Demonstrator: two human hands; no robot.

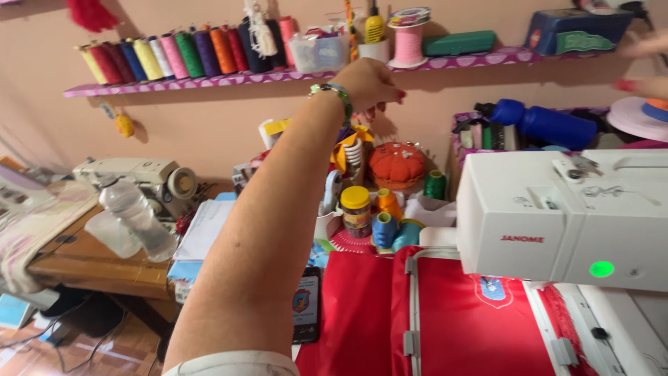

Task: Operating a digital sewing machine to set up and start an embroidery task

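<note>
My left arm stretches forward across the middle of the view. My left hand [371, 85] hangs just below the pink patterned shelf [209, 82], fingers curled downward, with a beaded bracelet on the wrist. It is above a bunch of yellow and orange ribbons [351, 143] and a red pincushion [396, 163]. What its fingers hold is hidden. My right hand [643, 66] is blurred at the top right edge. Its fingers are spread near a blue box [574, 31], and nothing shows between them. A white embroidery machine [563, 216] stands over red fabric [473, 320] clamped in a hoop.
A row of coloured thread cones [181, 52] lines the shelf, with a pink spool [408, 38] and a green case [459, 43]. Jars and spools [379, 216] crowd the table. A plastic bottle [136, 216], an older sewing machine [139, 177] and a phone [306, 306] lie left.
</note>
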